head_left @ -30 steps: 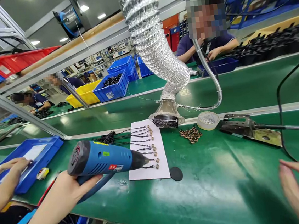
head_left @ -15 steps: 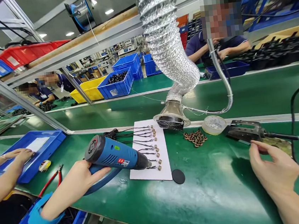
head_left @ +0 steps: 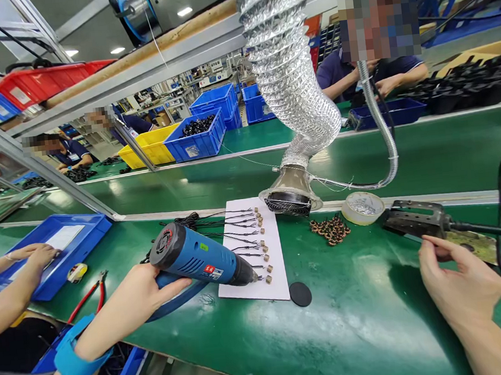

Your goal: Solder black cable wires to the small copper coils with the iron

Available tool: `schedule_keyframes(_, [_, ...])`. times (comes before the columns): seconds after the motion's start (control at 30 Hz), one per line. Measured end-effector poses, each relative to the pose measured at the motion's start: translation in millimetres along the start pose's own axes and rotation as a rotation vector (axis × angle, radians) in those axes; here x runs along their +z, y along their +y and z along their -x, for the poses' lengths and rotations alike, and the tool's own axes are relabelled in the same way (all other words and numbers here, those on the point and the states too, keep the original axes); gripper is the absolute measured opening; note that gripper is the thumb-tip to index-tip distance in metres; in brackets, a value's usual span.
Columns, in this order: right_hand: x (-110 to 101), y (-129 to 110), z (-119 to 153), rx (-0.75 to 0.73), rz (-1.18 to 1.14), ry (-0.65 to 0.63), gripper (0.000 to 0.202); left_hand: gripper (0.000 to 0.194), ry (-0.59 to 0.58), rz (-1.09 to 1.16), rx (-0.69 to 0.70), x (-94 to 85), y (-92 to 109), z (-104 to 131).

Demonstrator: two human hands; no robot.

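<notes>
The left hand (head_left: 139,297) wraps tight around the handle of a blue heat gun (head_left: 195,256). The right hand (head_left: 461,278) has its thumb and finger tips close together; I can't tell if they pinch anything. Between the hands lies a black disc (head_left: 300,294). Past the left hand, by the gun's nose, little brown blocks (head_left: 268,279) and black wires (head_left: 246,234) sit on a white board (head_left: 275,250). Just past the right hand is a metal holder (head_left: 419,217).

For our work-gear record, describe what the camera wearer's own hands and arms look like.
The left hand and right hand are both ungloved. A wide, bright blue band circles the left wrist; nothing is visible on the right. No sleeve shows on either forearm.
</notes>
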State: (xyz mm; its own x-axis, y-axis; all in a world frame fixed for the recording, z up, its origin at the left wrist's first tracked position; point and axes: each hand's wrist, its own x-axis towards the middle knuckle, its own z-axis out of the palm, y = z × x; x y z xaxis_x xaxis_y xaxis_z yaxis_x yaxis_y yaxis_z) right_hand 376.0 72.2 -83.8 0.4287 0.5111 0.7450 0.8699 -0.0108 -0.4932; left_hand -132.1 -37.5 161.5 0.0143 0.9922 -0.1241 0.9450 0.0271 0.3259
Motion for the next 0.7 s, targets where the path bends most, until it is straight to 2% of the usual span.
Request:
schedule_keyframes(0.13, [-1.4,-3.9,-0.5,0.035,0.001,-0.010,0.040,0.049,-0.016,0.010,0.000,0.5,-0.4,-0.3])
schedule_keyframes(0.37, [-3.2,-6.5,0.1,0.122,-0.013,-0.066,0.041,0.051,0.028,-0.007,-0.012,0.6,2.1,0.8])
schedule_keyframes(0.7, [-2.2,-5.2,2.5,0.128,-0.043,-0.057,0.038,0.049,0.000,0.024,-0.006,0.6,3.9,1.7])
